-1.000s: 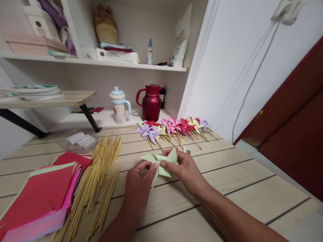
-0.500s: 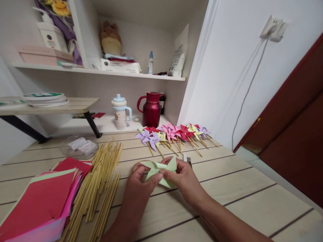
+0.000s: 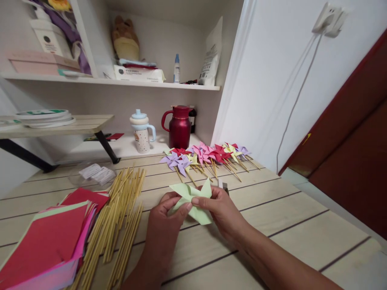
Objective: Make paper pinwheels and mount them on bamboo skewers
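Note:
A pale green paper pinwheel (image 3: 201,215) is held between my two hands just above the table, its blades folded in toward the centre. My left hand (image 3: 167,213) pinches its left side, thumb on top and fingers behind. With the thumb pressed at the middle, my right hand (image 3: 222,207) grips the pinwheel from the right. No stick shows on this pinwheel. Beyond my hands lie several finished pinwheels (image 3: 204,153) on sticks, in pink, red, purple and yellow. A small grey and white object (image 3: 223,185) sits partly behind my right hand.
Left of my hands are loose wooden sticks (image 3: 111,217) and a stack of coloured paper (image 3: 45,241). A clear box (image 3: 93,174) lies behind them. Farther back stand a cup (image 3: 142,135) and a red jug (image 3: 179,129), below a shelf (image 3: 181,85). A small raised stand (image 3: 87,123) is at left.
My right thumb has shifted onto the pinwheel's centre, and the blades show more openly. Both hands keep hold of it. The camera view has shifted slightly.

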The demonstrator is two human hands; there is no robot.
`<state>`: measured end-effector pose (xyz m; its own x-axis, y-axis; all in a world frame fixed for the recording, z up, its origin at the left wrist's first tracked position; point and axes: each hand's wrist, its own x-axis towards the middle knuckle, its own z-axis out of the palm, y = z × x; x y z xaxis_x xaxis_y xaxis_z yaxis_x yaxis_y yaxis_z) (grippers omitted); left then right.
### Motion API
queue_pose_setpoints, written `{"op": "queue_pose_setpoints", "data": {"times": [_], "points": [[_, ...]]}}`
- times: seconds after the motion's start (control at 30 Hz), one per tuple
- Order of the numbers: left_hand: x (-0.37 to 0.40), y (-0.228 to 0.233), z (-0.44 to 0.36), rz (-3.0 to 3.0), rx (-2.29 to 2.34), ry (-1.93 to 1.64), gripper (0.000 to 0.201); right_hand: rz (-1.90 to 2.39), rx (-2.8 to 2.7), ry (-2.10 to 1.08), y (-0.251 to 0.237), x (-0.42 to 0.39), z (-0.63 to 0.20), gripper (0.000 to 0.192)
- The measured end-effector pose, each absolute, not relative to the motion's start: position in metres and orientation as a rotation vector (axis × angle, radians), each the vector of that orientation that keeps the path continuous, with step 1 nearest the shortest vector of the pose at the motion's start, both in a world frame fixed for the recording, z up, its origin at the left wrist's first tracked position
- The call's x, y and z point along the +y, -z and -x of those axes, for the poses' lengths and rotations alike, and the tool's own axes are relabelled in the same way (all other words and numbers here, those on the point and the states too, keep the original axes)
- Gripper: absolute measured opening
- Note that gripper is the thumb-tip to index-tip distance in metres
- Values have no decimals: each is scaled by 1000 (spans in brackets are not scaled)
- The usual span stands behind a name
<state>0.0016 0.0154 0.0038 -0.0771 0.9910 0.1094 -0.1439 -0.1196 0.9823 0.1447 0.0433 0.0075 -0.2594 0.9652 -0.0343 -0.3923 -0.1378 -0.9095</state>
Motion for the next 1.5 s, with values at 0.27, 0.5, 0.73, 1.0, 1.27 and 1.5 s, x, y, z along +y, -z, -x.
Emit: {"op": "queue_pose_setpoints", "data": {"times": [0.27,0.5,0.73,1.0,1.27,1.5], "points": [[20,6,3,-1015,1091,-1406,28,742,-1014,-1673,-7,46,-145,23],[22,9,2,-934,1078,-1416,34,738,-1055,-1682,-5,48,-145,25],[30,-2,23,-819,1109,-1628,37,909,-1145,-1424,1,58,-150,27],[36,9,28,-706,1069,-1654,43,1000,-1953,-1182,16,48,-152,10],[37,12,29,-671,1042,-1697,42,1244,-2044,-896,12,42,-146,16],[36,12,28,-670,1051,-1709,39,1144,-2081,-822,21,41,-136,7]]}}
